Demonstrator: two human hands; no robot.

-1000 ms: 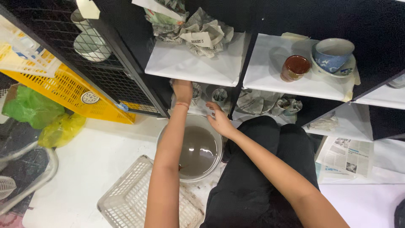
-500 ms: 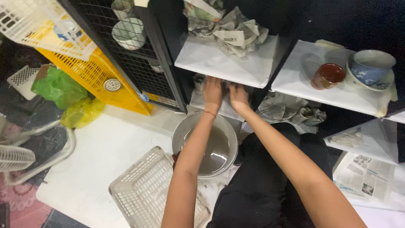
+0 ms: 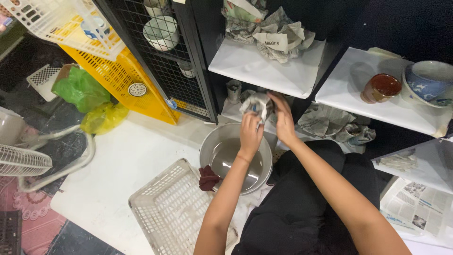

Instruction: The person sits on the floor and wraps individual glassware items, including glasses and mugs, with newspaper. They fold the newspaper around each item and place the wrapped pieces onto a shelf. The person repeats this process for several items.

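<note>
Head view: bundle held over the basin

A newspaper-wrapped bundle (image 3: pixel 256 105) is gripped between both hands — the left hand (image 3: pixel 250 132) closed on it from below, the right hand (image 3: pixel 283 119) closed on its right side. The bundle is held just in front of the lower shelf (image 3: pixel 231 113), above the far rim of the basin (image 3: pixel 207 146) of murky water. Its long axis cannot be told. Both hands touch it equally — neither is nearer. A white basket (image 3: pixel 165 212) lies beside the basin.
</note>
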